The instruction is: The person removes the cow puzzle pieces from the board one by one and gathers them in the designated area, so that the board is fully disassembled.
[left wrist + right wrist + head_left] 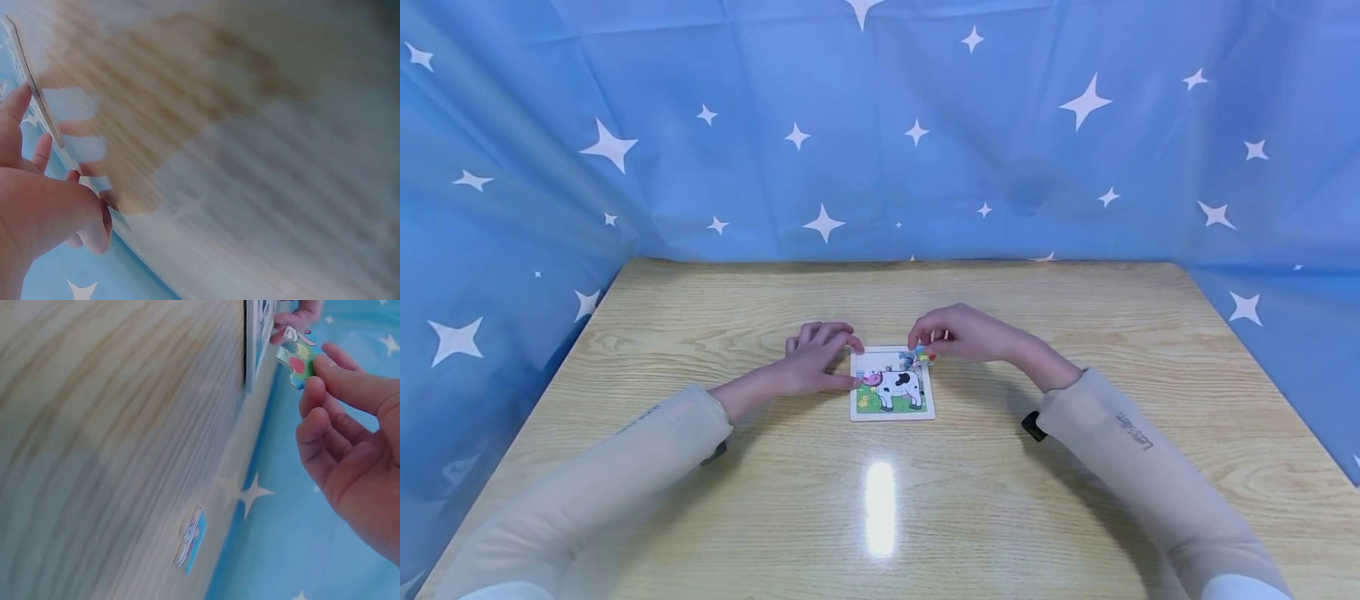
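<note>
A square jigsaw puzzle (891, 408) with a cow picture and a pale border lies flat on the table. My left hand (820, 362) is at its left side, thumb and index finger spread and touching the border; its other fingers are off the board. Above the puzzle's upper right corner, my right hand (970, 333) pinches a puzzle piece (298, 362) between thumb and fingertips. That piece shows green, yellow, red and white. The right fingers partly cover the corner beneath in the head view.
Another small piece (189, 539) with blue and white on it appears on the table in the right wrist view. The wooden table (760, 500) is glossy, with a bright light reflection near the front. A blue curtain (850, 108) with white stars hangs behind and beside it.
</note>
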The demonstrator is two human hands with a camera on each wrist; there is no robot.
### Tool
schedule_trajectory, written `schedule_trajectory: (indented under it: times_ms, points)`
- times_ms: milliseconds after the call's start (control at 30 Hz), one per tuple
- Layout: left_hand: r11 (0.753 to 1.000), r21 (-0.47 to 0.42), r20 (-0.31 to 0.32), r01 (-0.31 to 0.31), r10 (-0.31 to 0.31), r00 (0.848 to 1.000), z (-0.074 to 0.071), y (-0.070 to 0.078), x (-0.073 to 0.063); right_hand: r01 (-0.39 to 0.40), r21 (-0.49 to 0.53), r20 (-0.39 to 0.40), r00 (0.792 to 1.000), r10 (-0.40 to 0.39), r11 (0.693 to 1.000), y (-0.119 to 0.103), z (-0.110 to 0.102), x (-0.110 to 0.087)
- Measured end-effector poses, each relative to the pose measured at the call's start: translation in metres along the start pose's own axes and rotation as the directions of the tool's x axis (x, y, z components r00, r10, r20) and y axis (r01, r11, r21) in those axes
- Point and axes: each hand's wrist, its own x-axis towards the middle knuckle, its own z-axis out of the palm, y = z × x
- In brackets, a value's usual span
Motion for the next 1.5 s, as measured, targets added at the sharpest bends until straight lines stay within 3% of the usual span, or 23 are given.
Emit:
schedule_trajectory:
  times_ms: [967, 1200, 1500]
  points:
    - [1.000, -0.011, 0.001, -0.005, 0.005, 1.000, 0.000, -0.001, -0.001, -0.136, 0.017, -0.026, 0.990, 0.136, 0.991, 0.031, -0.024, -0.037]
    - [1.000, -0.005, 0.021, -0.016, 0.016, 1.000, 0.004, 0.002, 0.004, -0.192, 0.016, -0.042, 0.980, 0.193, 0.981, 0.039, -0.032, -0.055]
    - [1.000, 0.018, 0.020, 0.023, -0.023, 1.000, -0.001, -0.001, 0.001, -0.229, 0.041, -0.043, 0.972, 0.231, 0.973, 0.044, -0.042, -0.056]
